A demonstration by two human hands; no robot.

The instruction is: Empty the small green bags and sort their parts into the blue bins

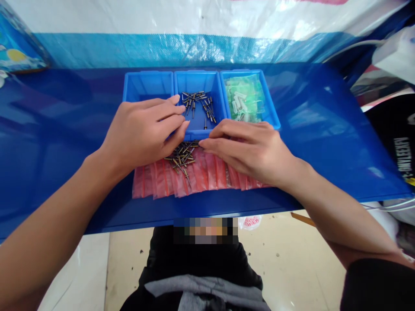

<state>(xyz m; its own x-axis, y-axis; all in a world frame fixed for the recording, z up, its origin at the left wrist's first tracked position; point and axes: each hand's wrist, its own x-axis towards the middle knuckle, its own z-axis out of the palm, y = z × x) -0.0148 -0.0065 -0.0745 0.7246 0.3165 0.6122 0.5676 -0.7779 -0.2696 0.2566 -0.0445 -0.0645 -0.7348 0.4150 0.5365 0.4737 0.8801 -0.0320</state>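
Three joined blue bins stand in a row; the middle bin holds several loose pop rivets with thin dark shanks. More rivets lie in a pile in front of it, on a row of pink plastic bags. My left hand reaches over the left bin, fingers stretched out beside the pile. Close to the pile's right side, my right hand has thumb and fingers drawn together at the end of a rivet. Its fingers partly hide the grip.
The right bin contains green-tinted clear bags with white pieces. All this rests on a blue table, backed by a white and blue plastic sheet. White cables and a dark item with lettering are at the right edge.
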